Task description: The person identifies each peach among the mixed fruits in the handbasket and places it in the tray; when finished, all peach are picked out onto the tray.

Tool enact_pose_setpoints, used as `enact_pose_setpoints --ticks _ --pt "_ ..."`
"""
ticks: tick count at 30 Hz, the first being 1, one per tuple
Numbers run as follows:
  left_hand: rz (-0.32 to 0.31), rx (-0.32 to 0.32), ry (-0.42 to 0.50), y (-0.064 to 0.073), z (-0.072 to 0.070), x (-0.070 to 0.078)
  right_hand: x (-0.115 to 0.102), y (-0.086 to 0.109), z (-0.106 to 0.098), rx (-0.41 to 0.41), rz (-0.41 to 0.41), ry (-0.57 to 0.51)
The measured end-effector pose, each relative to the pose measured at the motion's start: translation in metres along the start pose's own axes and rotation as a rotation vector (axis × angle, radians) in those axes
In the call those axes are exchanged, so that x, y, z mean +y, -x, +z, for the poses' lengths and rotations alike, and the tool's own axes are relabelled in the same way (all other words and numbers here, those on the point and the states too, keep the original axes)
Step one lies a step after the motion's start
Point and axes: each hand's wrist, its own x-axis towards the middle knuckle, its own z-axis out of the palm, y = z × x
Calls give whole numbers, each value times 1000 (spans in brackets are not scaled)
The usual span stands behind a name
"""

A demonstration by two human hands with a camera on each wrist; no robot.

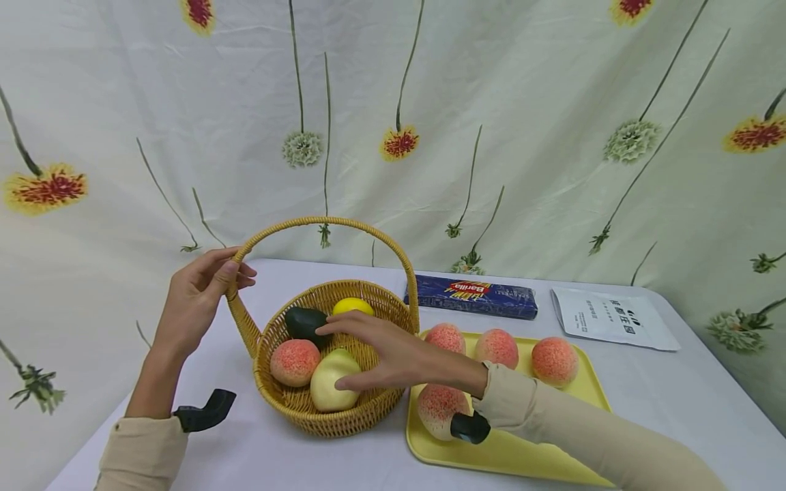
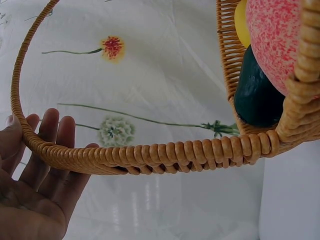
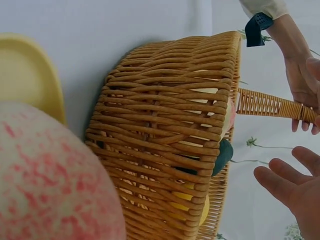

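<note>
A wicker basket stands in the middle of the table. My left hand holds the left side of its arched handle, thumb on one side and fingers on the other in the left wrist view. Inside lie a dark green avocado, a yellow lemon, a pink peach and a pale yellow pear. My right hand reaches over the basket with fingers spread, holding nothing. In the right wrist view it hovers above the rim, apart from the fruit.
Right of the basket, a yellow tray bears several peaches, partly under my right forearm. Behind it lie a blue Barilla box and a white packet. A flowered cloth hangs at the back.
</note>
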Motion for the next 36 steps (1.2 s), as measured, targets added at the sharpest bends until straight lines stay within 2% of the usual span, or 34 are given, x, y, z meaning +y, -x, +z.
enact_pose_setpoints --ticks 12,36 --pt "-2 0 3 0 0 0 -1 -16 3 -6 1 -11" --pt "8 0 8 -1 0 0 2 -39 10 -3 -15 68"
